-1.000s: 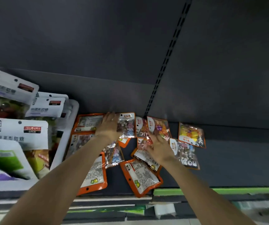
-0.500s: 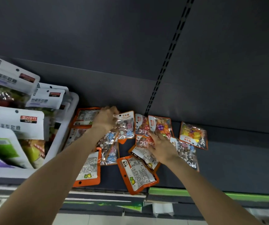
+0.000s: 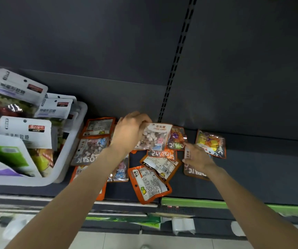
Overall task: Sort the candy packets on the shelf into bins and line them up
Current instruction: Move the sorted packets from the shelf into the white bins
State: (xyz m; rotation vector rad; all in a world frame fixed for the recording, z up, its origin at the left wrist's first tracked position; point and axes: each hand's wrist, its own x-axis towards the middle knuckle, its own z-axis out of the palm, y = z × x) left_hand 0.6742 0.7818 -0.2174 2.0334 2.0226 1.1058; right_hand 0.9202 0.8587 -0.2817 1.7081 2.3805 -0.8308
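Candy packets (image 3: 150,177) lie scattered on the dark shelf (image 3: 261,169), just right of a white bin (image 3: 69,148) that holds bigger bags. Left hand (image 3: 129,133) grips the top edge of a stone-candy packet (image 3: 153,138) with curled fingers. Right hand (image 3: 196,157) rests on another packet (image 3: 195,172); its fingers look fairly straight, laid flat on it.

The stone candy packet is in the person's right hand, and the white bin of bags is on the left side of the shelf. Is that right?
Not quite. The head view shows the left hand gripping the stone candy packet by its top corner, not the right. The right hand rests on another packet lying on the shelf. The white bin of bags is on the left side, as you said.
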